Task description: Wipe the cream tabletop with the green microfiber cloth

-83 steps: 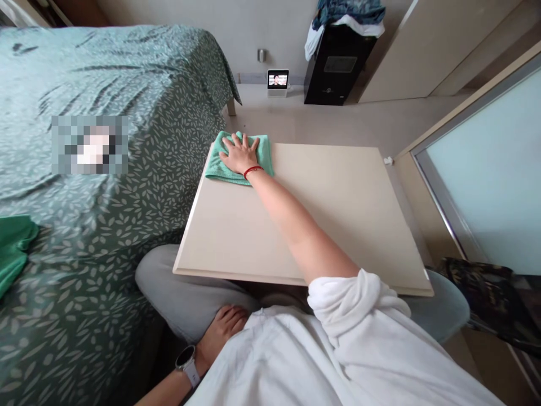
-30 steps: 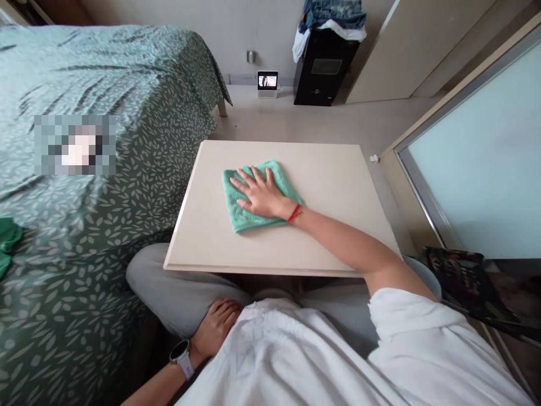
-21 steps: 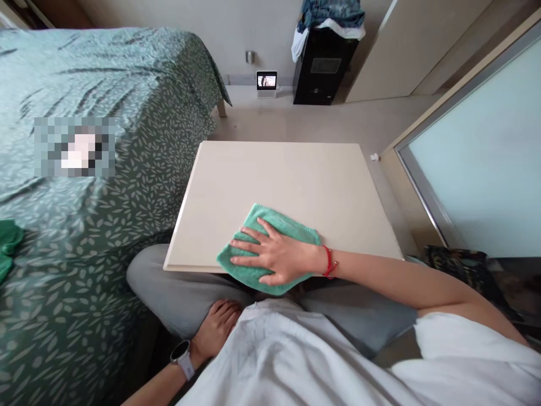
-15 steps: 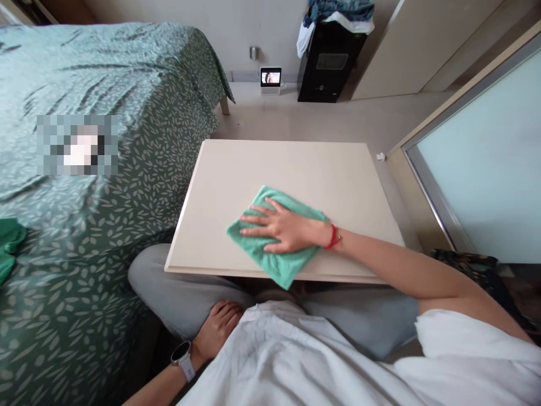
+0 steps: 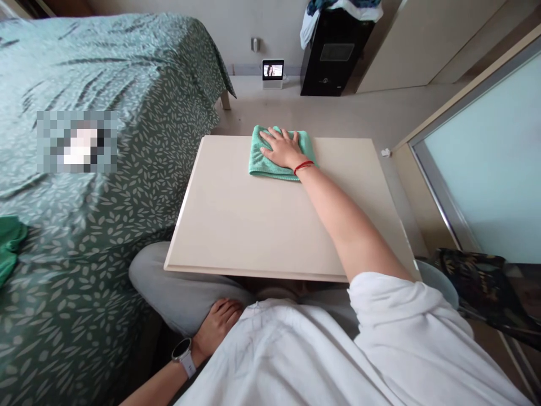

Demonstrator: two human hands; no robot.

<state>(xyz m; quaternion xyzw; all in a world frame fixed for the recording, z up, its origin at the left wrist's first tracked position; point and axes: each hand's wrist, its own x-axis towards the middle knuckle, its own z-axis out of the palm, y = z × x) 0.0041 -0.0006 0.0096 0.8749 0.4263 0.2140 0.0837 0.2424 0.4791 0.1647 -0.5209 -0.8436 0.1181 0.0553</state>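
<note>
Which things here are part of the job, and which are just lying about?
Part of the job:
right hand
mint-green towel under it
cream tabletop

Lying about:
dark green cloth on the leaf-print bedspread
small screen on the floor
black cabinet

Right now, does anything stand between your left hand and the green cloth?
Yes: the near edge of the pale board. Your left hand rests below it on your grey trouser leg; the green cloth lies on top, under your right hand.

One head-worn view (forward, downward)
</note>
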